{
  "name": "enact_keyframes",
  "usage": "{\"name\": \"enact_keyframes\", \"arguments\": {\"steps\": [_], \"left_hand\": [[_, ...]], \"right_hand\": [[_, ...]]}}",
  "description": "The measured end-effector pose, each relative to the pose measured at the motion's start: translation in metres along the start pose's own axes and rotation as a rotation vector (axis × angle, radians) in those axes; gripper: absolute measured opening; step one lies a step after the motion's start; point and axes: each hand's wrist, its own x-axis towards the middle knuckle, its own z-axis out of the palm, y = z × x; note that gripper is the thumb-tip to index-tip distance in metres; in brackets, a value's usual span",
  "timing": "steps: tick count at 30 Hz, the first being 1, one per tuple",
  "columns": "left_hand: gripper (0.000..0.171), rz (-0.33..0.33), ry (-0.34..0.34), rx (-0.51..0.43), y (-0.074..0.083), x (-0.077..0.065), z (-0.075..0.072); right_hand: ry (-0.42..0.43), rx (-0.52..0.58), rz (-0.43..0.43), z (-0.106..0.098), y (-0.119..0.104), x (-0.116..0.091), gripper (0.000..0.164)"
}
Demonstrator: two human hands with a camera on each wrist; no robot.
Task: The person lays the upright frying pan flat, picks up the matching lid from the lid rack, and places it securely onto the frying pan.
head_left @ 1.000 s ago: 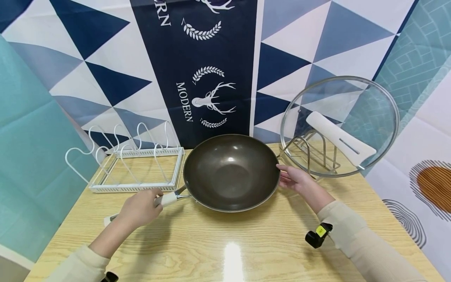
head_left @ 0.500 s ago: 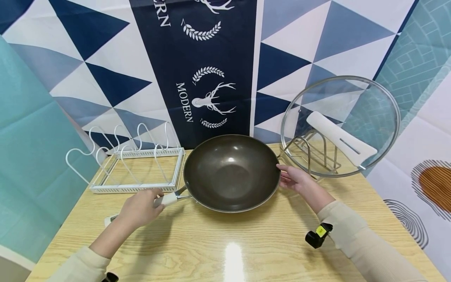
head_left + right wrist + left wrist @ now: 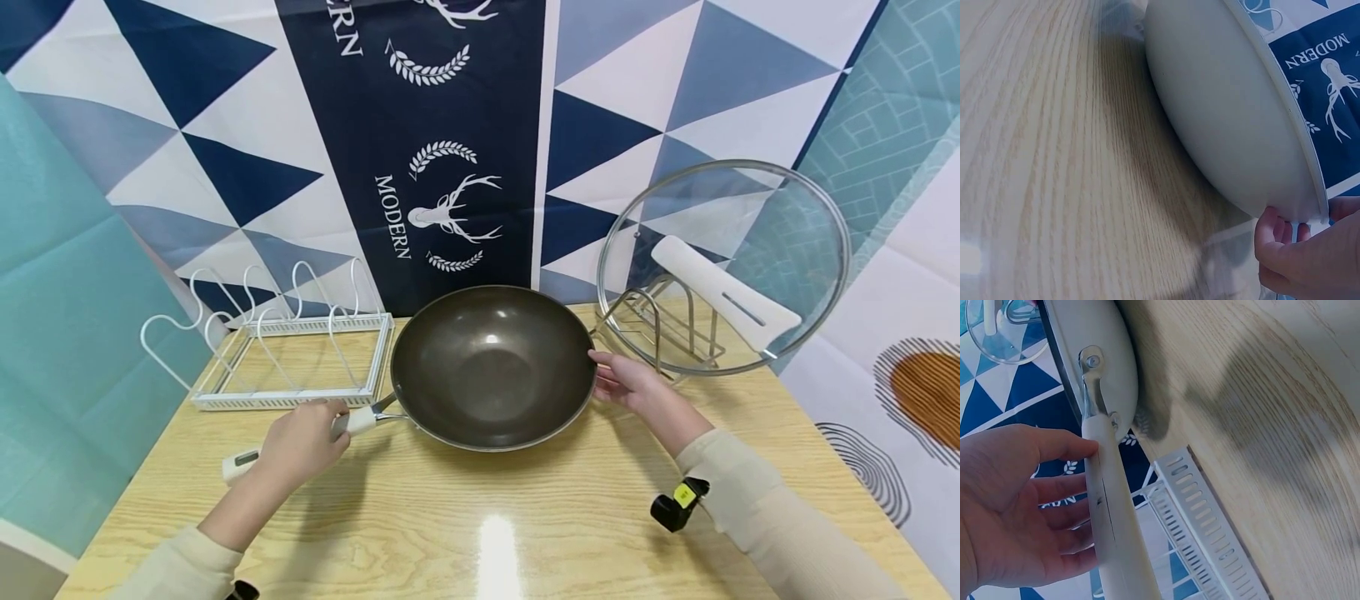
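A wide dark-coated wok point(image 3: 491, 367) with a pale outside stands on the wooden table, its white handle point(image 3: 354, 422) pointing to the left. My left hand point(image 3: 303, 442) holds that handle; in the left wrist view its thumb lies along one side and the other fingertips pass behind the handle point(image 3: 1116, 519). At the opposite side, my right hand point(image 3: 630, 379) grips the wok's rim. From the right wrist, curled fingers of the right hand point(image 3: 1310, 250) show against the pale underside of the wok point(image 3: 1229, 119), with a digit over the rim.
To the left stands a white wire rack point(image 3: 288, 400) with wavy dividers. At the right, a large glass lid point(image 3: 795, 242) with a white handle leans in a metal wire stand point(image 3: 656, 333). A patterned cloth point(image 3: 465, 108) hangs behind the wooden table point(image 3: 420, 525).
My left hand has shifted slightly to the right along the wok handle, so more of the handle's end shows. The wok and my right hand stay where they were.
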Motion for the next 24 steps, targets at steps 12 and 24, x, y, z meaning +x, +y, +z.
{"name": "enact_keyframes", "arguments": {"steps": [12, 24], "left_hand": [[0.024, -0.022, 0.006, 0.003, 0.0005, 0.0021, 0.0032], [0.009, -0.009, 0.020, -0.013, 0.0007, 0.0035, 0.0030]], "right_hand": [[-0.028, 0.030, -0.044, -0.0021, 0.0049, -0.0011, 0.010], [-0.045, 0.022, -0.087, -0.0033, 0.0094, -0.0036, 0.006]]}}
